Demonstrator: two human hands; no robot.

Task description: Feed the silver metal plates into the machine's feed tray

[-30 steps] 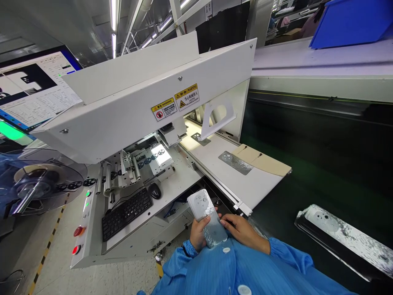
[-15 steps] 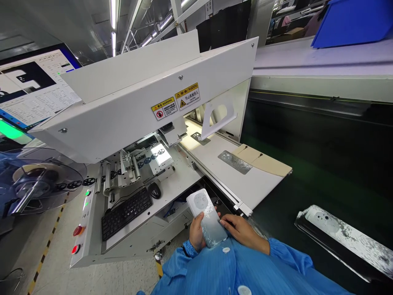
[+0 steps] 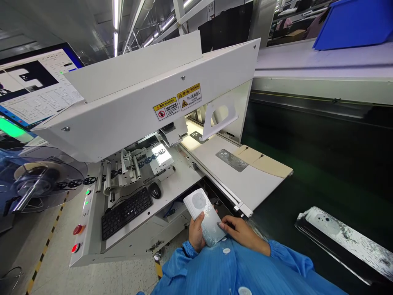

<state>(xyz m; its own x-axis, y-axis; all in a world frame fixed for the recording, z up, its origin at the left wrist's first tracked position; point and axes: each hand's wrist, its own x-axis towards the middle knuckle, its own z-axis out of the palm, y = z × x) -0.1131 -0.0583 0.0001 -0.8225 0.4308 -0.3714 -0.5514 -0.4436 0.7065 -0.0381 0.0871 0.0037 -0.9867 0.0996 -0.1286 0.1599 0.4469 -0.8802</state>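
A stack of whitish, phone-shaped panels (image 3: 206, 217) with a round camera pattern at the top is held in front of my blue smock. My left hand (image 3: 197, 232) grips the stack from its left side, thumb on top and fingertips showing past the far edge. At the lower right edge, my right hand (image 3: 244, 233) pinches the side of the top panel between thumb and fingers. A dark grey panel with camera holes (image 3: 231, 159) lies on the machine's white belt (image 3: 254, 188), and another (image 3: 199, 137) lies further in, under the light.
The white machine (image 3: 147, 98) spans the view ahead, with a keyboard (image 3: 126, 213) and mouse (image 3: 154, 190) at its front. A black tray with wrapped panels (image 3: 344, 231) lies right, a blue bin (image 3: 353, 24) upper right, a tape reel (image 3: 37, 180) left.
The panel on the belt has moved slightly inward, toward the machine. The stack in my hands has shifted slightly left, and my right fingers have moved a little at its edge.
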